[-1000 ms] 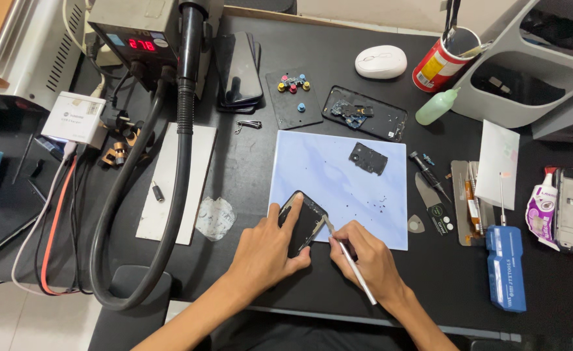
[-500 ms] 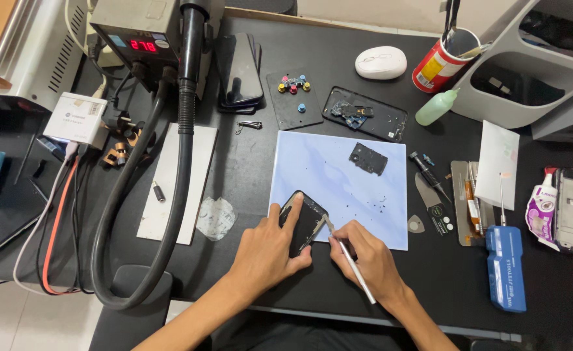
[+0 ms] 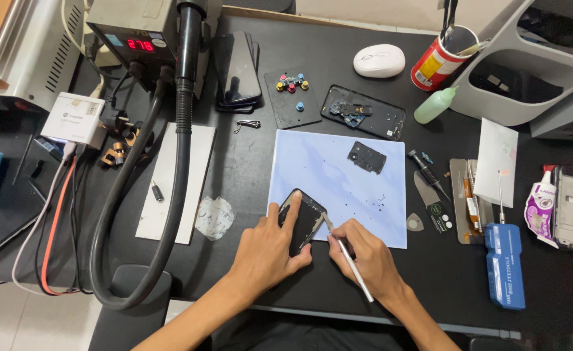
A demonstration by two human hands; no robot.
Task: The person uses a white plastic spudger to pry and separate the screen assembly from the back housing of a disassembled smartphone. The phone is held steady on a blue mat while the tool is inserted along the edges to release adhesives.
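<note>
1. Two hands work one phone (image 3: 302, 221) at the blue mat's (image 3: 358, 188) near-left corner.
2. Left hand (image 3: 267, 250) presses it flat, fingers together.
3. Right hand (image 3: 364, 257) pinches a tool (image 3: 345, 250) at its edge; loose screws on the mat suggest disassembly is well along.

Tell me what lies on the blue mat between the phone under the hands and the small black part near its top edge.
Head view: between the phone and the small black part, only bare blue mat.

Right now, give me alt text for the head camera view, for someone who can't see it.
A person's left hand steadies a small black phone part on a pale blue mat, while the right hand presses a thin metal tool against its edge. Around them on the black desk lie an opened phone, a white mouse and a blue tool case.
</note>
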